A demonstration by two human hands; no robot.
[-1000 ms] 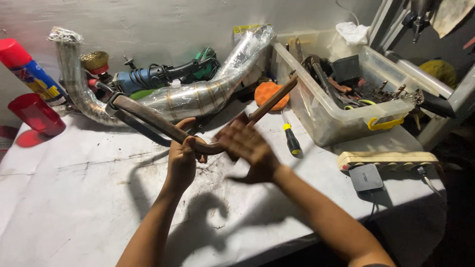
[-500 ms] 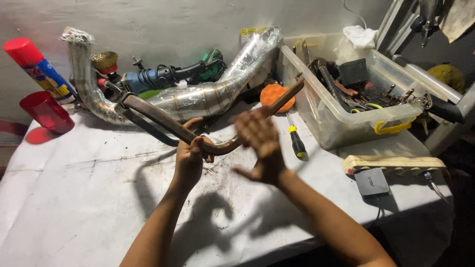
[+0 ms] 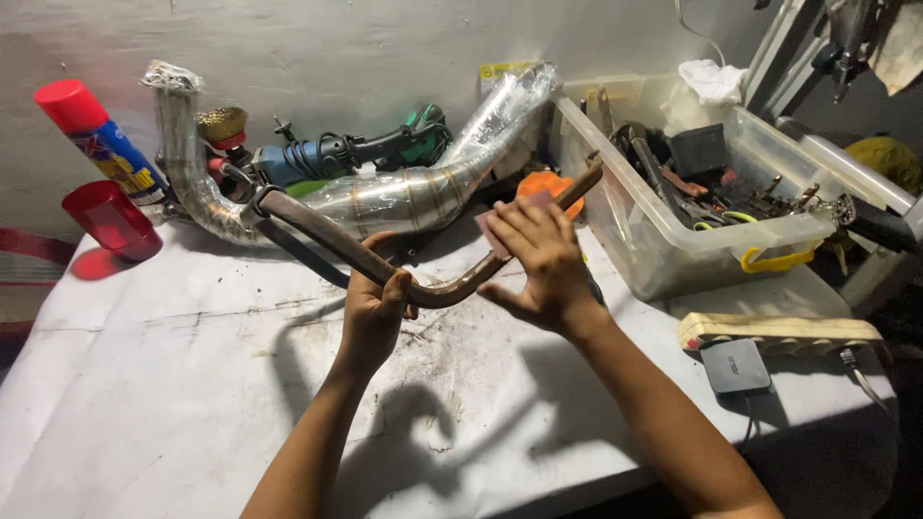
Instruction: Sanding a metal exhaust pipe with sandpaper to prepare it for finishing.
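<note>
The fingers (image 3: pixel 385 288) of the left hand (image 3: pixel 373 312) are closed fully around the bend of a rusty bent pipe (image 3: pixel 423 279), which is held raised above the worktop (image 3: pixel 192 384). The fingers (image 3: pixel 524 226) of the right hand (image 3: pixel 543 269) are nearly straight and laid flat against the rising right leg of the pipe, with a small reddish-brown abrasive sheet (image 3: pixel 495 233) pressed between palm and metal; nothing is gripped by closure, the sheet being held by pressure alone.

The step in hand is judged to be the rubbing down of the pipe surface. For the next move, a firm left-hand hold would be required so that the pipe does not turn, while the sheet is kept flat against the curved wall.

The pipe runs from a collar (image 3: pixel 264 204) at upper left, down through the bend, and up to its open end (image 3: pixel 591 175) near a clear plastic bin (image 3: pixel 673 250) filled with tools. Behind the pipe a shiny exhaust pipe (image 3: pixel 413 192) lies on the worktop, with a blue power tool (image 3: pixel 317 154) beyond it. A red spray can (image 3: pixel 96 144) and a red cup (image 3: pixel 113 219) stand at far left. A pale power strip (image 3: pixel 779 332) and a black adapter (image 3: pixel 735 365) lie at right.
</note>
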